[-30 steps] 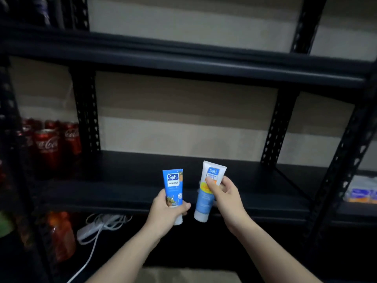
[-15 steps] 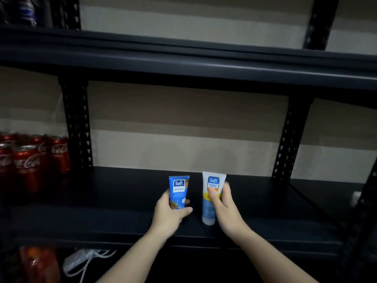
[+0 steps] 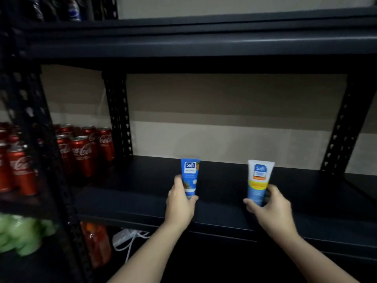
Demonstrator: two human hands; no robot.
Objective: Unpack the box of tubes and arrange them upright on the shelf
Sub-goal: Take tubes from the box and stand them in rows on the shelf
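My left hand (image 3: pixel 180 205) grips a small blue tube (image 3: pixel 189 176) around its lower half, holding it upright with the crimped end up over the black shelf (image 3: pixel 142 197). To the right, my right hand (image 3: pixel 269 207) grips a taller white and blue tube (image 3: pixel 258 180) with a yellow band, also upright. Both tubes' caps are hidden behind my fingers, so I cannot tell whether they touch the shelf board. The box is not in view.
Several red cola cans (image 3: pixel 83 154) stand on the same shelf level at the left, beyond a black perforated upright (image 3: pixel 119 119). Another upright (image 3: pixel 338 135) rises at the right. An upper shelf (image 3: pixel 204 39) hangs overhead. Below lie an orange bottle (image 3: pixel 95 244) and a white cable (image 3: pixel 130 240).
Both hands have moved apart, the right tube going well to the right of the left one. The view has come closer to the shelf and shifted left.
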